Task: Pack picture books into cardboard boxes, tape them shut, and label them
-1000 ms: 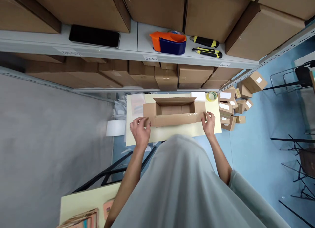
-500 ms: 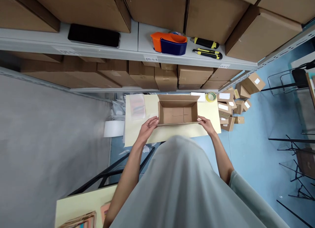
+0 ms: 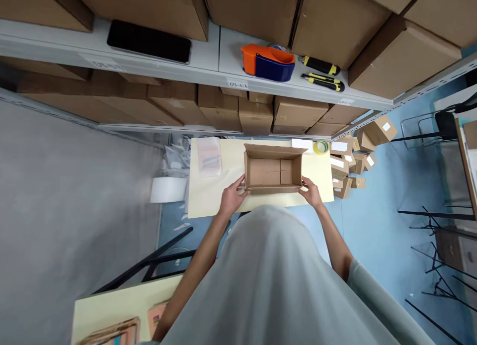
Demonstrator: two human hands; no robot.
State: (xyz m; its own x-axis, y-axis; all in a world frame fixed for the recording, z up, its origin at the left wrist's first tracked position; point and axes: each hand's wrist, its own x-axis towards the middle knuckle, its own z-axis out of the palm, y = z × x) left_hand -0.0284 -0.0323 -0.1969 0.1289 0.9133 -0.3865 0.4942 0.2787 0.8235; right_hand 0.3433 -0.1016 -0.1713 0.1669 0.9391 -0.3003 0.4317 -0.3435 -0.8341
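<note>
An open, empty cardboard box point(image 3: 274, 190) sits on the pale yellow tabletop point(image 3: 208, 201), its long back flap raised. My left hand point(image 3: 234, 196) holds the box's near left corner, fingers on the side and thumb at the front. At the near right corner, my right hand point(image 3: 310, 192) grips the box in the same way. Behind the box's right end are a roll of tape point(image 3: 321, 146) and a white slip or label stack point(image 3: 301, 145). A clear plastic packet point(image 3: 209, 157) with pinkish contents lies to the left.
A shelf point(image 3: 208, 69) full of cartons overhangs the table, holding a phone point(image 3: 149, 41), an orange-and-blue tape dispenser point(image 3: 268, 62) and cutter knives point(image 3: 322, 72). Small labelled boxes point(image 3: 341, 162) are piled at the right. A white roll point(image 3: 168, 190) stands at the left.
The box has shifted slightly right and toward me on the table. My left hand has taken a fuller hold round its corner; the camera view has tilted a little.
</note>
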